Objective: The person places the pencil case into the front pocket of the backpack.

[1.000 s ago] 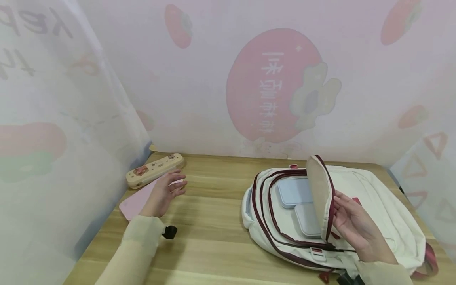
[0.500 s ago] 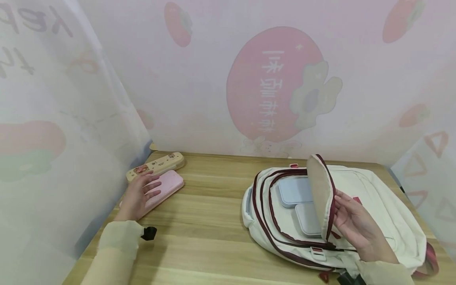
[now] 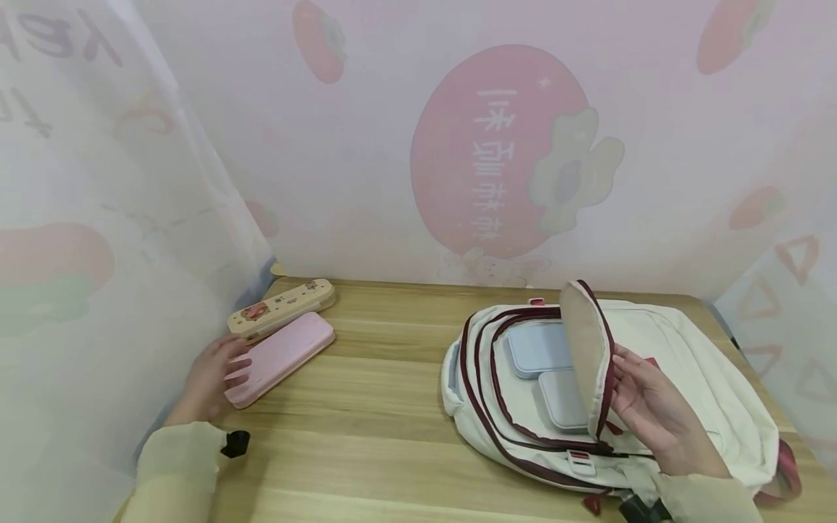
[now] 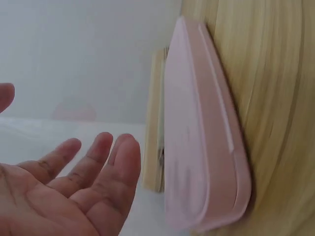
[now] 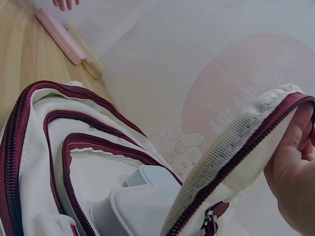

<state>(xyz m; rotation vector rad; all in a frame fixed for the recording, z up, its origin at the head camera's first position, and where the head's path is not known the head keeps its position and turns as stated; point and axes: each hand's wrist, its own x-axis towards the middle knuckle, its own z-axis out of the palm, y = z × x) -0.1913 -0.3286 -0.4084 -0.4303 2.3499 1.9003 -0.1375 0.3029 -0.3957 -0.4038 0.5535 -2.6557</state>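
The left hand (image 3: pixel 209 374) is well to the left of the backpack (image 3: pixel 686 378), its fingers loosely spread and slightly bent, with nothing in them; the left wrist view shows a gap between the fingertips and the pink case (image 3: pixel 284 357). The right hand (image 3: pixel 660 410), over the backpack, pinches the maroon-zipped edge of the front flap (image 3: pixel 584 356) between thumb and fingers, so the flap stands raised from the backpack's pocket. Inside that pocket lie a pale blue box (image 3: pixel 538 349) and, on its near side, a whitish-grey box (image 3: pixel 562 399); the flap covers part of both, so I cannot tell whether they touch. The pink case lies flat, well left of the backpack, and the cream case (image 3: pixel 288 305), printed with small pictures, lies farther back on that side, close along the pink one. The backpack rests on its back, a white buckle (image 3: pixel 580 463) on its near side and a red strap (image 3: pixel 787 472) at its right end. All stand on the wood-grain bench (image 3: pixel 379 436); behind the backpack hangs a pale pink strawberry-print cloth (image 3: pixel 366 167).
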